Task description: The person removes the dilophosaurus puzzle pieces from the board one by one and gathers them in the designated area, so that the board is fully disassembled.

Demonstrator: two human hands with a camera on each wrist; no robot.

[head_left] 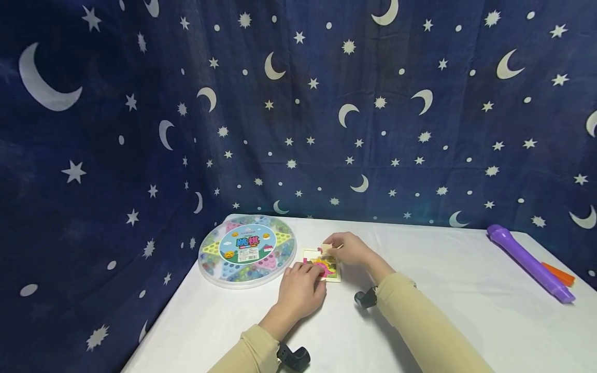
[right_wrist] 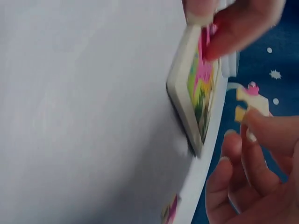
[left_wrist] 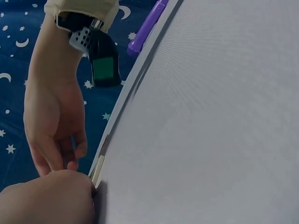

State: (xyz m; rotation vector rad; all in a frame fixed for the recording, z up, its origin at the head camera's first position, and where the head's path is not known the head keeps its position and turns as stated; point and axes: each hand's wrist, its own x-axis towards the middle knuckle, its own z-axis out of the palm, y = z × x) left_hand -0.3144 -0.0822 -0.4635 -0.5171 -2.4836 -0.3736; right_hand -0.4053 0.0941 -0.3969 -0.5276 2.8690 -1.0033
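A small jigsaw puzzle (head_left: 330,269) in a pale frame lies on the white table, its picture pink, yellow and green. My left hand (head_left: 300,290) holds it at the near left, thumb at the frame's edge and a bent finger (right_wrist: 233,37) on the picture. My right hand (head_left: 347,248) pinches a jigsaw piece (head_left: 325,249) between thumb and fingers over the far right of the frame. In the right wrist view this piece (right_wrist: 257,102) shows a pale side and a pink bit, apart from the frame. The left wrist view mostly hides the puzzle behind my left hand (left_wrist: 51,198).
A round Chinese checkers set (head_left: 247,251) lies just left of the puzzle. At the table's right are a purple tube-like toy (head_left: 529,261) and an orange object (head_left: 558,273). Another colourful piece (right_wrist: 171,209) lies near the table edge. A starry curtain (head_left: 317,119) hangs behind.
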